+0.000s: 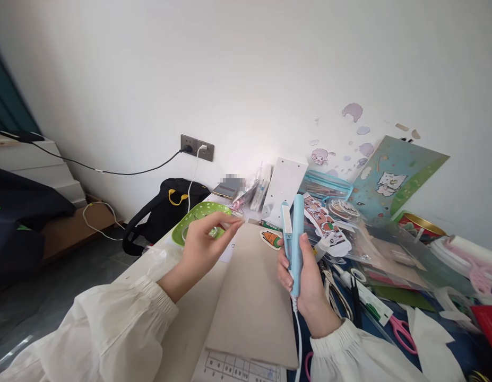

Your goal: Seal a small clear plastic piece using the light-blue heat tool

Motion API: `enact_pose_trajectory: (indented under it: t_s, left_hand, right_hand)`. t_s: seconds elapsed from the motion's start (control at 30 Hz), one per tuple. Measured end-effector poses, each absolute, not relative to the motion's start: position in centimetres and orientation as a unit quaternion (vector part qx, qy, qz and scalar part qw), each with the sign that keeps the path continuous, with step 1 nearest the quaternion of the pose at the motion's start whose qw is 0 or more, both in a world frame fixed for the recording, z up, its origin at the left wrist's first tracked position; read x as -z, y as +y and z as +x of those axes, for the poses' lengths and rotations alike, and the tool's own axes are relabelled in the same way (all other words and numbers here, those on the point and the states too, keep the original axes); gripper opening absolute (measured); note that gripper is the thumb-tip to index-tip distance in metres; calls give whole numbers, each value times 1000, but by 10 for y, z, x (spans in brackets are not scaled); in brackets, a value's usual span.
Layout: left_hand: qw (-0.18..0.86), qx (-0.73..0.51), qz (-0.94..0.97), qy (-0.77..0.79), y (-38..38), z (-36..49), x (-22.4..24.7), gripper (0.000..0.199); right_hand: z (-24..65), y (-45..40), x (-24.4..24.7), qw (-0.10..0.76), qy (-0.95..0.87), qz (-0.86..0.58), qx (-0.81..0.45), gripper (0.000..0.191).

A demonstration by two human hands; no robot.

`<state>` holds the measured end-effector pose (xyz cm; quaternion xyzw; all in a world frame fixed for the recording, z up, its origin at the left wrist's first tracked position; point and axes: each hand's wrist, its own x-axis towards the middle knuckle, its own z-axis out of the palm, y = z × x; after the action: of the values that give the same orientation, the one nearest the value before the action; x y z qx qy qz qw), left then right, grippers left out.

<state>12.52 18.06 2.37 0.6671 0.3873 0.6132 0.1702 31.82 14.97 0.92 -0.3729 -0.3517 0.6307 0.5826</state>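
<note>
Two hands are above the table (192, 315). The right hand (307, 281) grips a blue iron (296, 239), upright over the right side of a beige board (253, 302), its arms parted at the top and its white cord hanging down. The left hand (206, 241) pinches a small clear piece, its shape hard to make out, in front of a green tray (178, 228). A carrot sticker (269, 239) lies just beside the iron; pink scissors (403, 333) lie farther right.
</note>
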Motion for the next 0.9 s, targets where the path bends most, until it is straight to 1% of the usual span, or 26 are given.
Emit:
enact_pose_trajectory:
  t_s: [0.03,0.17,0.23,0.3,0.43,0.53,0.7,0.9]
  left_hand:
    - [102,-604,708,353,181,125,-21,5]
    - [-128,-519,820,205,183,117,-15,28]
    - [-213,-481,830,185,183,112,-15,35]
    - [-269,-467,824,177,182,108,-18,35]
    - [-330,-488,789,172,181,105,-24,31]
    - [-360,-512,762,167,183,108,-25,25]
    - [-366,-535,743,169,182,113,-25,19]
    - [-381,-536,736,162,178,115,-28,22]
  right_hand:
    - [318,150,-10,586,-344,-366,-636,50]
    - [318,150,-14,610,-336,-341,-631,49]
    - [318,149,-16,613,-355,-341,-618,45]
    - [317,148,-17,606,-372,-350,-610,38]
    - [316,146,-18,601,-378,-359,-606,38]
    - [315,143,-22,595,-386,-357,-608,38]
    - [315,137,-29,585,-405,-331,-619,37]
    - [317,135,-26,580,-434,-300,-621,36]
